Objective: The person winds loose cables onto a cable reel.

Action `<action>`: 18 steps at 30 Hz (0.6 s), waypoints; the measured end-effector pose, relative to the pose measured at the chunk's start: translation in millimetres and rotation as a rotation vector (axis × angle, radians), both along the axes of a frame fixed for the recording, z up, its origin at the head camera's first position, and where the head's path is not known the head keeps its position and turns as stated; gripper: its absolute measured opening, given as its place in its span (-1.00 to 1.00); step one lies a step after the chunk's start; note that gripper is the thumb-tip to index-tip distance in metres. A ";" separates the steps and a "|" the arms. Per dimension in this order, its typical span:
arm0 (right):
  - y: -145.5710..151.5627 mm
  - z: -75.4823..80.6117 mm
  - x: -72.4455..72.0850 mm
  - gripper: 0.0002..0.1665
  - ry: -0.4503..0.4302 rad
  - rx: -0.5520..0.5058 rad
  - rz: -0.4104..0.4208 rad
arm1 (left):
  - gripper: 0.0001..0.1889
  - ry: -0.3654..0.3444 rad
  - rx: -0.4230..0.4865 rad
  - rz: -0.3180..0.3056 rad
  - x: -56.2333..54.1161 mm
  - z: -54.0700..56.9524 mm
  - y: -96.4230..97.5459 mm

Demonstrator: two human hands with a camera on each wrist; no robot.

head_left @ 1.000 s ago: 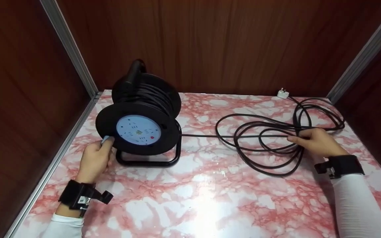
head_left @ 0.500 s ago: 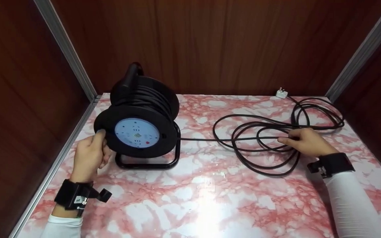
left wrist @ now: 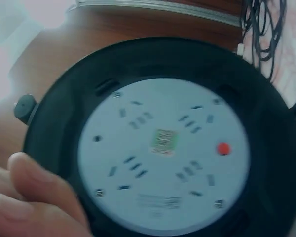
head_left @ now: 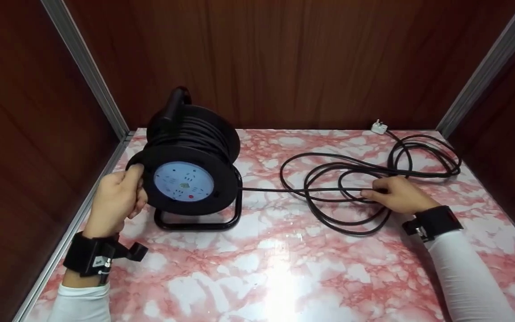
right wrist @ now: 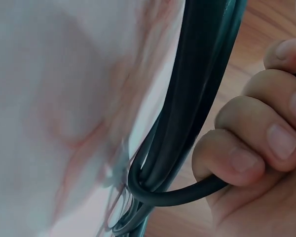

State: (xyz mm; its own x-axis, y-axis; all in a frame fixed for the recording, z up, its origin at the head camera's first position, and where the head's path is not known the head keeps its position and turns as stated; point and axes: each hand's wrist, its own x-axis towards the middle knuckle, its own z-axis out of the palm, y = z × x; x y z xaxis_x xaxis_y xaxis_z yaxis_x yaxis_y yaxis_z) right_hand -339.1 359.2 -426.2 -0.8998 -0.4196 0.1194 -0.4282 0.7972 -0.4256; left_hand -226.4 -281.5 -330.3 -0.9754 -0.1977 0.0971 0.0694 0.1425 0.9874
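Observation:
A black cable reel [head_left: 225,181] with a pale blue socket panel [head_left: 184,172] stands on a tubular foot frame [head_left: 204,226] at the left. My left hand [head_left: 115,197] grips the winding knob at the left of its front disc, fingers curled; the knob is hidden under them. In the left wrist view, the thumb [left wrist: 34,173] lies over the disc's lower left. From the reel a straight stretch of black cable [head_left: 266,190] runs right to my right hand [head_left: 398,194]. Its curled fingers hold the cable, as the right wrist view shows with the cable [right wrist: 197,191] entering the fist.
Loose cable loops [head_left: 318,219] lie around and beyond the right hand on the marbled table [head_left: 239,277]. A white plug [head_left: 378,127] rests near the back wall [head_left: 284,58]. Wooden side panels and metal posts [head_left: 83,62] enclose the table. A carry handle [head_left: 176,105] tops the reel.
The reel's disc has turned clockwise, its red dot shifting left along the bottom. My left hand has come up with it. My right hand has moved left with the cable.

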 end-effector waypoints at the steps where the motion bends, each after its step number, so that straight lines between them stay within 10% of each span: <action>1: -0.9 -0.7 -0.4 -0.53 -0.002 0.001 0.007 | -0.45 -0.008 -0.024 -0.013 0.2 2.2 -1.0; 10: -2.6 -1.2 0.9 -0.55 0.012 0.025 0.018 | -0.48 -0.039 -0.180 -0.060 -2.9 12.2 -3.7; 18: -6.0 11.0 0.2 -0.57 0.541 0.025 -0.035 | -0.46 -0.034 -0.224 -0.061 -3.7 14.1 -5.9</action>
State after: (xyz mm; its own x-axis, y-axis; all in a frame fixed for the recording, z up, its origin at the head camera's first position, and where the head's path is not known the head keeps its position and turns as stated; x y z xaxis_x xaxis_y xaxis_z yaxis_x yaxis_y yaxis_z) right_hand -338.9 353.2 -415.2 -0.7262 -0.3991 0.5599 -0.5539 0.8219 -0.1326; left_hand -230.2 -287.4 -316.2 -0.9884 -0.1158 0.0986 0.0515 0.3554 0.9333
